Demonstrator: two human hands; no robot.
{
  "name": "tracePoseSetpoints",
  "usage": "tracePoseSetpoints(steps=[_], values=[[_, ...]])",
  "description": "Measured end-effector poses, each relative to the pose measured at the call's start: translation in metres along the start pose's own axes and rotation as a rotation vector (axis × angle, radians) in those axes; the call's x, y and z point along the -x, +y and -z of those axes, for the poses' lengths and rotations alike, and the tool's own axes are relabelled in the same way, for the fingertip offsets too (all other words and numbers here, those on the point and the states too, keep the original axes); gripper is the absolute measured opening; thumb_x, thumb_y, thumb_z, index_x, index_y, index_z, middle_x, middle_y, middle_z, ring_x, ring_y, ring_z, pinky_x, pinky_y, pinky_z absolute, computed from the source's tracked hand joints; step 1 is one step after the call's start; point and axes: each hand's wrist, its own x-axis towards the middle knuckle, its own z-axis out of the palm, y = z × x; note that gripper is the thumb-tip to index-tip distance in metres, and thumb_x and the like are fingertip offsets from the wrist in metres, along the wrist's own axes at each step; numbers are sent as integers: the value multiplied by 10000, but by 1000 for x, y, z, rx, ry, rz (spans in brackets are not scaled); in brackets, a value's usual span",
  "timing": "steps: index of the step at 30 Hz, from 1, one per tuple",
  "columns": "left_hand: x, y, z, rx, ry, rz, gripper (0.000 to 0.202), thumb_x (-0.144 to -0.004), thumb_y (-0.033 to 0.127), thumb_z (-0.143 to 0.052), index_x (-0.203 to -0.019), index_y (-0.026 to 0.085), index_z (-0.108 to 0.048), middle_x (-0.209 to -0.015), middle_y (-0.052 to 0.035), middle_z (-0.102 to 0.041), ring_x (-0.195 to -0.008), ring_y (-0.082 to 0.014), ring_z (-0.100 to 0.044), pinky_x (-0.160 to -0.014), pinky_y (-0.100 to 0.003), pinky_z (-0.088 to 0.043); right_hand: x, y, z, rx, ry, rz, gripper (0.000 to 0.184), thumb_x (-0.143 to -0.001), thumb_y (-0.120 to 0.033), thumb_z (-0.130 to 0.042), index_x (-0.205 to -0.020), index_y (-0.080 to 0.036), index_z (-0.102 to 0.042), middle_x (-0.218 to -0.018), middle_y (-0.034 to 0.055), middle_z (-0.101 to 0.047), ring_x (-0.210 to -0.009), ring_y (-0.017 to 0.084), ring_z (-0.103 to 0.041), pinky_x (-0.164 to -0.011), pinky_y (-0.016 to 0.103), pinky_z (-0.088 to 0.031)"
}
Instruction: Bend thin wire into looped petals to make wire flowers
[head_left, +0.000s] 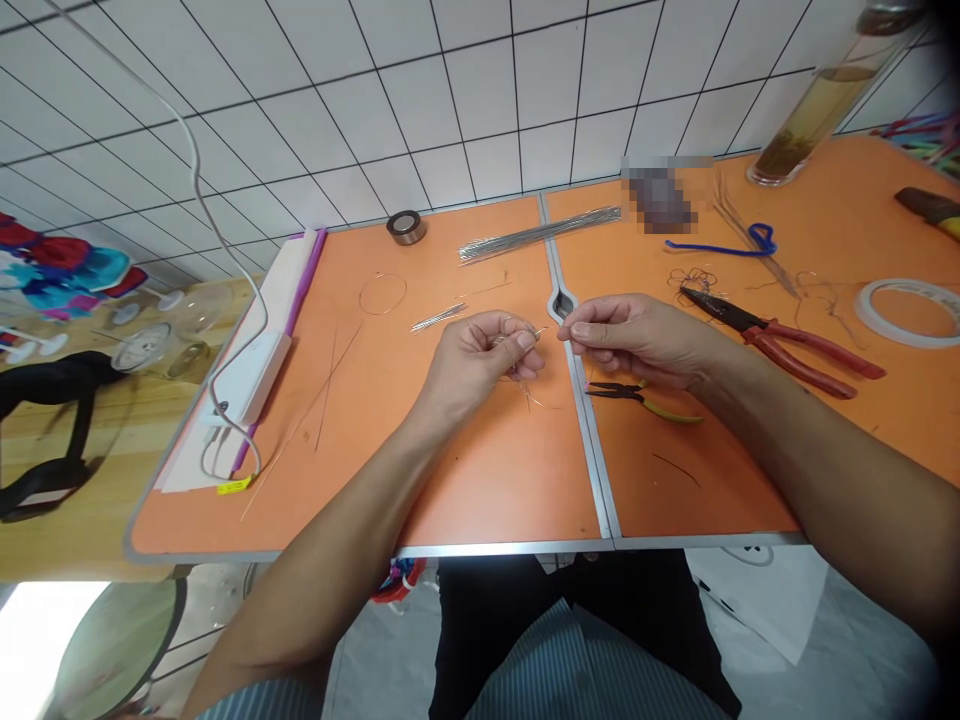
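Observation:
My left hand (480,355) is closed over the orange table (480,480), thumb against the fingers, on a thin wire (541,331) whose end sticks out at the fingertips. Fine loose strands hang below that hand. To the right, my right hand (641,335) is closed in a pinch near the table's seam; whatever lies between its fingertips is too small to make out. The two hands are a short way apart. Just below the right hand lie small pliers (637,393) with yellow handles. Beyond the left hand is a little bunch of short wires (439,317).
Red-handled pliers (787,340) and a white tape ring (900,312) lie to the right. At the back are a bundle of straight wires (536,236), a tape roll (406,228) and a tall jar (814,120). A white power strip (247,380) with a cord sits left.

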Motion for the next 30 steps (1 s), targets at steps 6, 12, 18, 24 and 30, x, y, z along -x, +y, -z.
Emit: tracePoseSetpoints(steps=[6, 12, 18, 24, 30], values=[[2, 0, -2, -53, 2, -52, 302, -905, 453, -889, -835, 185, -768, -769, -47, -786, -675, -145, -714, -681, -267, -596, 3, -4, -6, 165, 90, 129, 252, -875, -437, -923, -965, -214, -850, -800, 11, -683, -647, 119, -479, -558, 287, -351], [6, -1, -4, -123, 25, -148, 265, -950, 421, -847, -850, 187, -771, -818, -45, -768, -740, -167, -739, -717, -290, -626, 7, -7, -10, 301, 132, 232, 264, -863, -483, -926, -940, -237, -866, -828, 11, -701, -767, 163, -567, -672, 304, -433], [8, -1, -6, -141, 46, -152, 248, -972, 397, -810, -846, 188, -768, -830, -48, -774, -735, -170, -748, -706, -293, -641, 8, -5, -11, 340, 146, 265, 208, -886, -454, -909, -904, -252, -866, -874, 15, -733, -809, 174, -601, -724, 321, -455], [7, 1, -5, -124, 44, -92, 238, -969, 383, -813, -842, 186, -769, -811, -48, -785, -698, -156, -749, -679, -269, -625, 10, -6, -12, 307, 140, 198, 232, -872, -456, -940, -918, -244, -855, -743, -10, -617, -670, 142, -480, -591, 309, -358], [3, 1, -1, -38, -38, 32, 269, -924, 434, -869, -921, 176, -791, -847, -71, -830, -718, -166, -781, -709, -277, -639, 11, -9, -14, 305, 150, 190, 243, -871, -448, -937, -892, -224, -844, -685, -21, -584, -622, 127, -445, -553, 305, -323]])
